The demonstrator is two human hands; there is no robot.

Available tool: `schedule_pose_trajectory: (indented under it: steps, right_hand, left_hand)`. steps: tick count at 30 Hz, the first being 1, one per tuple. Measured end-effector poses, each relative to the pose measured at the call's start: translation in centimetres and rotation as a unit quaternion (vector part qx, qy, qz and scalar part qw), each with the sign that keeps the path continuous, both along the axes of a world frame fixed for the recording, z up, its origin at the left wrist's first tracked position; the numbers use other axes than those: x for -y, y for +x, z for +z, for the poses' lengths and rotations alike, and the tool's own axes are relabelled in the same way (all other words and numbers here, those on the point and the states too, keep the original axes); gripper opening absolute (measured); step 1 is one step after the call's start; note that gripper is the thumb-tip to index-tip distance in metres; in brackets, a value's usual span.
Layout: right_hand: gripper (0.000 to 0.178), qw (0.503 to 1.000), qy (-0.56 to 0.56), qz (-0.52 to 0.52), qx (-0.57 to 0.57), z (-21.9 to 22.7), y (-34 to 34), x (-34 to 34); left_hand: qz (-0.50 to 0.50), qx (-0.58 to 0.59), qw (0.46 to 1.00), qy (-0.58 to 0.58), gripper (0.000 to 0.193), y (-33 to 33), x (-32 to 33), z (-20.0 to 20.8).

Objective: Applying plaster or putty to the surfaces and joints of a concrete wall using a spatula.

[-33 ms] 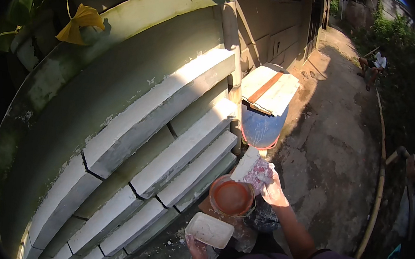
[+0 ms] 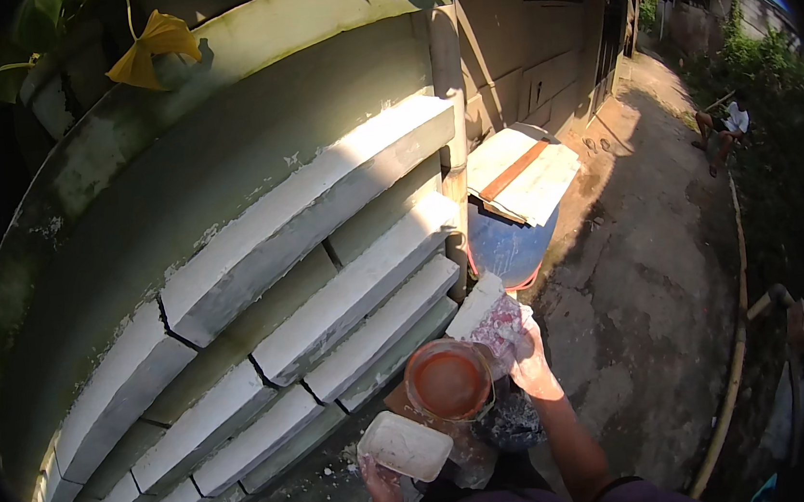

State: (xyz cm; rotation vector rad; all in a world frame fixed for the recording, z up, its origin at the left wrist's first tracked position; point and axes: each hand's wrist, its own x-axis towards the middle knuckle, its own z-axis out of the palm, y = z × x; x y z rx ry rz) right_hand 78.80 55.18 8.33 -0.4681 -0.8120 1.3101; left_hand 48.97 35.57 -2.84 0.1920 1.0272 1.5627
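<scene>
My left hand is closed on the near left edge of a shallow, off-white rectangular tray, low in front of me. In my right hand is a flat, whitish rectangular piece with a pinkish-red, smeared patch near the fingers; its exact kind is unclear. My fingers close round its near right edge and white residue coats them. Just left of this piece, between my hands, stands a round orange-brown bucket, partly overlapped by it. A dark, white-splashed container sits beside the bucket, mostly hidden by my right arm.
On the left, a greenish curved wall carries stepped white ledges. A blue barrel with a pale board lid stands ahead by a post. A concrete path runs along the right, where a person sits far off.
The flat whitish piece in my right hand has tilted slightly, its far end shifting a little upward. My left hand and the tray have hardly moved.
</scene>
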Motion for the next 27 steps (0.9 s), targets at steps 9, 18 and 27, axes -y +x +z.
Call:
schedule_pose_trajectory:
  steps: [9,18,27]
  right_hand:
    - [0.046,0.926,0.15,-0.227,0.262,11.7,0.4,-22.6]
    - [0.051,0.835,0.202,-0.413,0.302,15.7,-11.8,-23.7]
    - [0.037,0.868,0.174,-0.298,0.356,12.7,-9.6,-17.5]
  left_hand:
    - [0.109,0.005,0.993,0.041,0.046,4.8,1.2,-1.1]
    - [0.142,-0.027,0.99,0.006,0.058,3.8,3.1,0.6]
    - [0.136,-0.015,0.99,-0.013,0.065,2.6,3.9,-0.1]
